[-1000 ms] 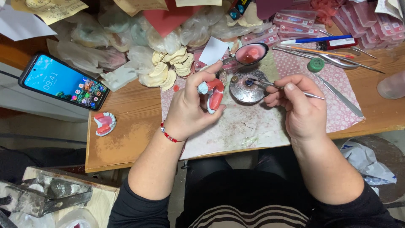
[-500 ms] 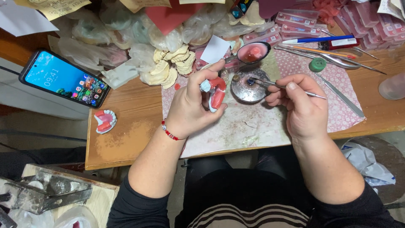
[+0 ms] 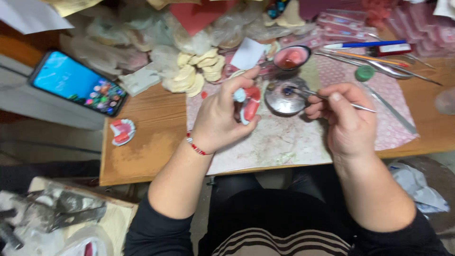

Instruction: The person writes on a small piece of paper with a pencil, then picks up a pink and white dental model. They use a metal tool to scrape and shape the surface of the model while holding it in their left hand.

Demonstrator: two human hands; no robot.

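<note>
Two hands at work: left hand (image 3: 219, 118) clamps the pink denture model (image 3: 250, 105) steady, while right hand (image 3: 342, 117), pinching a thin metal instrument (image 3: 327, 97), loads its tip lightly at the round metal dish (image 3: 284, 97) at 3 o'clock of the model

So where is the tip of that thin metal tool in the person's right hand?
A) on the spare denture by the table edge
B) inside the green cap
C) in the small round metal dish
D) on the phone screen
C: the right hand holds the thin metal tool with its tip over the round metal dish.
</note>
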